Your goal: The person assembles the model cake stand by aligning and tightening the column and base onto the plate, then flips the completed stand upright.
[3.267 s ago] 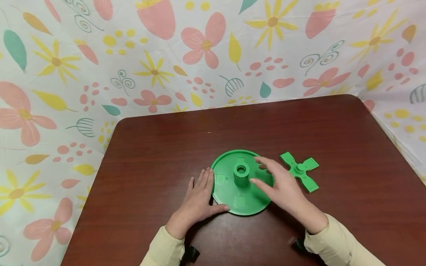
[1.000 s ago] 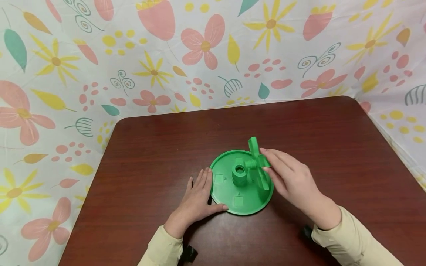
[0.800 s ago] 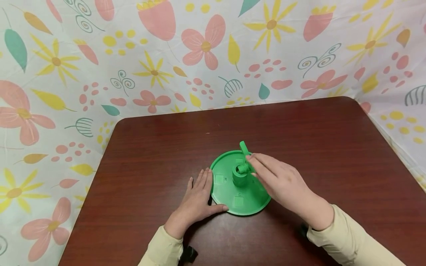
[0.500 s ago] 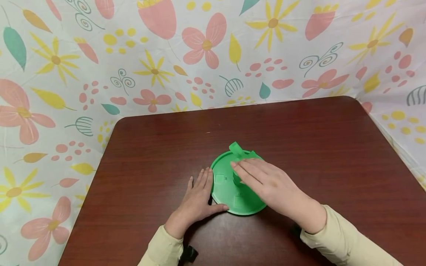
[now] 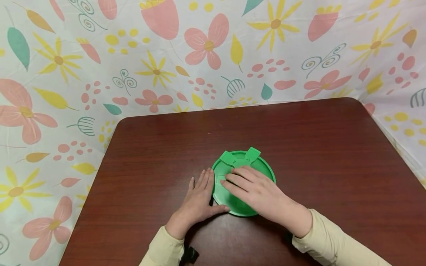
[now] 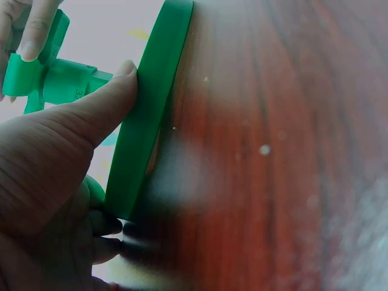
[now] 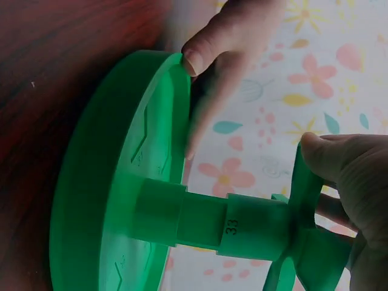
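A green round disc [image 5: 237,207] with a raised rim lies on the table. From its centre a hollow post rises, seen in the right wrist view as a narrower stem [image 7: 203,218] leading into a collar marked 33 [image 7: 251,227]. At the top of the post sits a green four-armed cross piece [image 5: 253,154]; the arms marked 44 and 45 show past the hand. My right hand [image 5: 257,190] grips the cross, its thumb against one arm, covering the other arms from above. My left hand [image 5: 196,208] rests along the disc's left rim, fingers straight, thumb at the near edge.
The dark red-brown wooden table [image 5: 159,147] has rounded far corners. A white cloth with printed flowers [image 5: 206,85] hangs behind it and along both sides. A black strap piece [image 5: 189,255] shows under the left sleeve.
The cross, first lying on the table right of the disc, was picked up by my right hand, turned over and brought left onto the central post. My left hand has stayed at the rim.
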Demonstrator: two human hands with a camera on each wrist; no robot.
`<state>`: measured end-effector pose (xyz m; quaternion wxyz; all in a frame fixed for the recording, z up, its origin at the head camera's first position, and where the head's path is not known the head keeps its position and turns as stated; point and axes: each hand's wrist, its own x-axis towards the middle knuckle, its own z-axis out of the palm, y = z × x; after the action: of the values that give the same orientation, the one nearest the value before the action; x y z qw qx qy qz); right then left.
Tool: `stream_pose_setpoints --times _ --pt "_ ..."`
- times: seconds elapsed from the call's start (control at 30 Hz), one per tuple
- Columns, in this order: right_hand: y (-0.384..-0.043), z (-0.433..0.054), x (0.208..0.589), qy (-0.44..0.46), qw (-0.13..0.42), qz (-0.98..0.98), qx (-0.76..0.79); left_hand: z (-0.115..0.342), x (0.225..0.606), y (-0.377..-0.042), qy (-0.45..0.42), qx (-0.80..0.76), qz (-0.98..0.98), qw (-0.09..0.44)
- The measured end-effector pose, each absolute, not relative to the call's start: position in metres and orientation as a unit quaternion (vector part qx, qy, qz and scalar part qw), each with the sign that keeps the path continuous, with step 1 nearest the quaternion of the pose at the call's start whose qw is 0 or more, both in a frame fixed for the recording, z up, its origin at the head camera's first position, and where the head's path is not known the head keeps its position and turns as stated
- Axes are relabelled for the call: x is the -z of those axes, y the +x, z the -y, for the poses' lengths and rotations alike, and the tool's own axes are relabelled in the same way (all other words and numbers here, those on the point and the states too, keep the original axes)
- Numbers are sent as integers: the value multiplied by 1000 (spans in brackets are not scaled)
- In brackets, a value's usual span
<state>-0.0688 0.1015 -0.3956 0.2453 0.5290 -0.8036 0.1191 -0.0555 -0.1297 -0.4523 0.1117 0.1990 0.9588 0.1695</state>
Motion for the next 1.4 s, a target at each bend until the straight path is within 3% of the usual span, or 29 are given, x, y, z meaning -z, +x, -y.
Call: stream_pose_setpoints --times 0.2,0.3,0.5,0.63,0.73,1.4 --pt "-77 -104 390 501 278 788 -227 130 453 -56 199 -171 -959 109" --pt "-86 -114 387 441 273 803 -293 130 452 -56 201 -168 -959 108" --pt "-107 -138 393 279 187 851 -404 130 453 -56 201 -166 -960 104" --pt "-111 -146 401 262 104 867 -412 130 454 -55 201 -167 -959 105" --pt "-109 -149 405 263 77 873 -404 130 453 -55 201 -169 -959 105" --pt "-55 -163 406 260 149 881 -366 129 453 -56 199 -165 -960 106"
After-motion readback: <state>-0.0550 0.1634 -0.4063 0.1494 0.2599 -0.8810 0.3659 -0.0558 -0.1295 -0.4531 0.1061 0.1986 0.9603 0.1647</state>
